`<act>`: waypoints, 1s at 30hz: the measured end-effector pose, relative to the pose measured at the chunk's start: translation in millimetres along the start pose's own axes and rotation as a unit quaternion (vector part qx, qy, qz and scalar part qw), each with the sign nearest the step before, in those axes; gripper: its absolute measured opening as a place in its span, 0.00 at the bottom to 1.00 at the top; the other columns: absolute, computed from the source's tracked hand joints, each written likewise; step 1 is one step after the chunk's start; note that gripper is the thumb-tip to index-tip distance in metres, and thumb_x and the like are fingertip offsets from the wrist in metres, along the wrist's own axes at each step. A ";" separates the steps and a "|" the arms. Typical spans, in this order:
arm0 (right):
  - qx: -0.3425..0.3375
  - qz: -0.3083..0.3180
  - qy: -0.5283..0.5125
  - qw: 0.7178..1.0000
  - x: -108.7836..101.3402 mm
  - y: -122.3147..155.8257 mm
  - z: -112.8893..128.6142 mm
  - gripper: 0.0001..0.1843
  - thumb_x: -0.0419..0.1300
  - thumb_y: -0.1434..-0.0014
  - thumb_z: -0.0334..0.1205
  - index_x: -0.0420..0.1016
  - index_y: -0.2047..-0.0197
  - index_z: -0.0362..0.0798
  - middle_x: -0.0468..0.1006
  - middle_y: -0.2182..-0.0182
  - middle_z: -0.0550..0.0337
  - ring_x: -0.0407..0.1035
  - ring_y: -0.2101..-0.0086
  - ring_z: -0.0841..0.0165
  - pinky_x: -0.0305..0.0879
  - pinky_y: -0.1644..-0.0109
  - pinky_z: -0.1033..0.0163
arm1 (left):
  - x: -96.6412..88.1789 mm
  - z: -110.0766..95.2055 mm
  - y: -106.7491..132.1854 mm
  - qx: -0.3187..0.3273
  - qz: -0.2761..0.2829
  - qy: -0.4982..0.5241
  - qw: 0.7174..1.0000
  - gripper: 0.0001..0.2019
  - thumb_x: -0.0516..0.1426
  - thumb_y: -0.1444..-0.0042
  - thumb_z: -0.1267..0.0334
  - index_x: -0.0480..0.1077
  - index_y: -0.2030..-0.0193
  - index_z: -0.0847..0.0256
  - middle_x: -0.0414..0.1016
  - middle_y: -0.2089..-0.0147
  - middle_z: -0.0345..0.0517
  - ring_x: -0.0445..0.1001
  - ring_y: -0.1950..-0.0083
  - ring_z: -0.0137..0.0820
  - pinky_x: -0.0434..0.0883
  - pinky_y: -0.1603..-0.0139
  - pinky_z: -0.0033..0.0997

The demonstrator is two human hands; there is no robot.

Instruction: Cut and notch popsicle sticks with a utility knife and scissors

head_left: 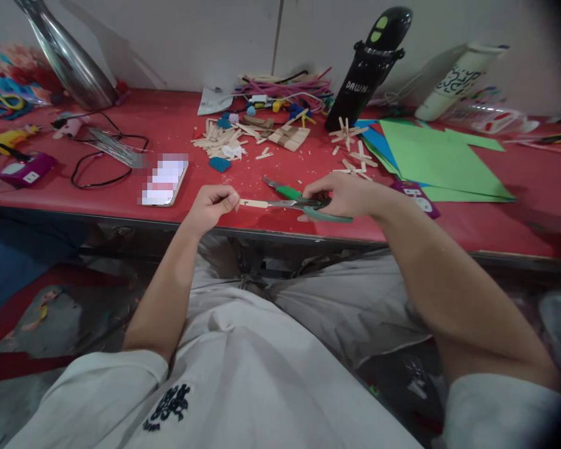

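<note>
My left hand [215, 206] pinches one end of a flat wooden craft stick [254, 204] near the table's front edge. In my right hand [339, 196] is a pair of scissors [330, 216] with green handles, its blades pointing left and meeting the stick's other end. Whether the blades are parted around the stick, I cannot tell. Just behind the scissors lies a green utility knife [285, 191]. Further back is a pile of craft sticks [217, 138], with a scrap of blue material [219, 164] before it. Crossed stick pieces [361, 159] sit behind my right hand.
A phone [166, 181] lies left of my left hand, near wires [112, 148] and a purple box [27, 169]. Green paper sheets [449, 162] spread at right. A black bottle [367, 75], a pale tumbler [458, 84] and a steel bottle [75, 68] stand along the wall.
</note>
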State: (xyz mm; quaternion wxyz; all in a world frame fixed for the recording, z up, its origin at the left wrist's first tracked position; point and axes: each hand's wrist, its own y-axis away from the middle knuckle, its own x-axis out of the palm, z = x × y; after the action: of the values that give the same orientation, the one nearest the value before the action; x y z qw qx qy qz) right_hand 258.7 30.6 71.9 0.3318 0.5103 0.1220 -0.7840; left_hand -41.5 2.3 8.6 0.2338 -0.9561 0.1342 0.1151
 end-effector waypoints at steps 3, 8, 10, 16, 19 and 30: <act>0.015 0.000 0.007 1.000 -0.4 0.9 2.0 0.19 0.65 0.48 0.58 0.77 0.69 0.49 0.68 0.79 0.64 0.56 0.76 0.71 0.55 0.69 0.62 | 0.6 1.8 0.4 0.005 -0.015 -0.010 1.000 0.27 0.61 0.43 0.38 0.70 0.79 0.61 0.67 0.78 0.42 0.62 0.75 0.27 0.61 0.71 0.30; 0.033 0.009 0.017 0.999 -1.2 2.6 5.2 0.15 0.64 0.48 0.54 0.78 0.71 0.49 0.66 0.80 0.64 0.55 0.76 0.71 0.56 0.70 0.61 | 0.1 8.4 2.1 0.016 -0.035 -0.050 0.998 0.24 0.61 0.42 0.42 0.71 0.77 0.61 0.70 0.78 0.43 0.65 0.74 0.28 0.62 0.70 0.30; 0.041 0.023 0.008 0.999 -0.9 3.1 5.4 0.15 0.64 0.48 0.54 0.79 0.70 0.49 0.66 0.81 0.64 0.55 0.76 0.71 0.55 0.70 0.61 | -0.2 11.2 2.7 0.024 -0.043 -0.078 0.996 0.22 0.61 0.41 0.45 0.72 0.77 0.61 0.70 0.78 0.43 0.65 0.74 0.28 0.61 0.71 0.30; 0.054 0.047 -0.011 0.997 0.1 2.5 6.6 0.18 0.64 0.49 0.55 0.79 0.70 0.48 0.66 0.80 0.64 0.56 0.76 0.71 0.56 0.69 0.61 | 1.0 13.3 2.4 0.022 -0.037 -0.086 0.995 0.18 0.61 0.42 0.51 0.72 0.77 0.61 0.71 0.78 0.42 0.65 0.75 0.27 0.62 0.72 0.29; 0.042 0.042 -0.011 0.998 0.1 1.1 8.0 0.18 0.64 0.49 0.56 0.79 0.69 0.48 0.65 0.81 0.64 0.56 0.76 0.71 0.55 0.69 0.61 | 1.6 10.9 2.2 0.018 -0.028 -0.066 0.997 0.20 0.62 0.43 0.48 0.71 0.78 0.61 0.71 0.78 0.43 0.66 0.75 0.28 0.63 0.71 0.29; 0.027 0.032 -0.003 0.999 -0.8 0.0 10.3 0.16 0.62 0.48 0.53 0.78 0.71 0.48 0.65 0.80 0.63 0.55 0.76 0.71 0.54 0.70 0.61 | -2.9 5.5 0.7 0.003 0.000 0.002 1.000 0.28 0.62 0.44 0.38 0.69 0.80 0.61 0.69 0.78 0.43 0.63 0.75 0.28 0.63 0.70 0.31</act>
State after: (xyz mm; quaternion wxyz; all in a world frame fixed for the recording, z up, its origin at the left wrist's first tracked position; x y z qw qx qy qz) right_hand 251.5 25.4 77.2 0.3434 0.5208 0.0833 -0.7771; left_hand -45.3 4.9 4.3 0.2362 -0.9557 0.1346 0.1130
